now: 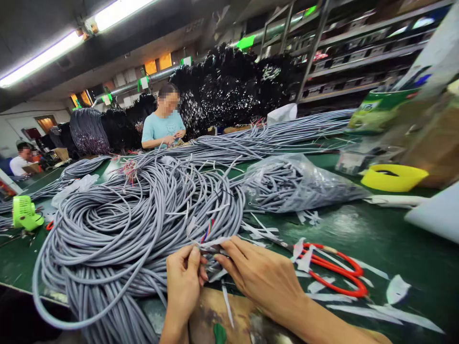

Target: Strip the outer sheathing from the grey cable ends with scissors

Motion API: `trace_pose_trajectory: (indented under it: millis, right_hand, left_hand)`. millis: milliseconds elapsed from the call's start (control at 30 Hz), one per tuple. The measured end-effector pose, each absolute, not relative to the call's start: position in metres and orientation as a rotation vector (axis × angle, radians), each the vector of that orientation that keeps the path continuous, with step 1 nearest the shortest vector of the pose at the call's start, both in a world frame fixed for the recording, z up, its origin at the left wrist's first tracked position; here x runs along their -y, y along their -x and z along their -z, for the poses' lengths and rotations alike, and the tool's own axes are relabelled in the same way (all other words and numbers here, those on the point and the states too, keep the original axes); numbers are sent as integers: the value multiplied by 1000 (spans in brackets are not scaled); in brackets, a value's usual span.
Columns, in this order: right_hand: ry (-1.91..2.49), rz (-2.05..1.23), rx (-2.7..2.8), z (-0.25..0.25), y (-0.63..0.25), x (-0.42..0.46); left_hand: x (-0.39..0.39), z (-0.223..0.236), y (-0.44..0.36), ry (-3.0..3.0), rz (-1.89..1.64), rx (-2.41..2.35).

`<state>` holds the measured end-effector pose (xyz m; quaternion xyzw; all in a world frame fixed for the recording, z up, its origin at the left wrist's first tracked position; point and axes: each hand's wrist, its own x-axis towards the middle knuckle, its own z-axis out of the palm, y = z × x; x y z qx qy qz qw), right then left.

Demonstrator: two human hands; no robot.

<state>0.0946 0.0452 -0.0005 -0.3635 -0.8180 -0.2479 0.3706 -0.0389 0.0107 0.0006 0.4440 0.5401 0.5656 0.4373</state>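
Observation:
My left hand (184, 279) and my right hand (260, 272) meet at the near edge of the green table (376, 239). Both pinch the end of a grey cable (210, 248), where a white paper strip wraps it and coloured inner wires (207, 231) stick out. The cable belongs to a big coil of grey cables (125, 224) that fills the table to the left of my hands. Red-handled scissors (335, 272) lie flat just right of my right hand, among scraps of white paper.
A clear plastic bag of grey cables (294, 184) lies behind the scissors. A yellow bowl (393, 177) and a green can (376, 110) stand far right. A small green fan (25, 212) sits at the left edge. A person in a light blue shirt (163, 126) works across the table; another sits far left.

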Motion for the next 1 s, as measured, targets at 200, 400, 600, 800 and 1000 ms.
trace_pose_trajectory:
  millis: [200,400,600,800,1000]
  right_hand:
    - [859,636,2054,-1,-93,-44]
    - [942,68,2041,0,-99,-50]
    - [989,-615,1999,-12,-92,-56]
    - [1022,-707,1919,-12,-90,-57]
    - [1051,-822,1955,-9,-96,-68]
  left_hand:
    - [-11,-1,39,-1107,-1369,-1315]
    - [-10,-4,38,-1080,-1438,-1287]
    - [-10,-2,37,-1065,-1474,-1285]
    - [-9,2,34,-1065,-1477,-1349]
    - [-7,-2,32,-1182,-1398,-1400]
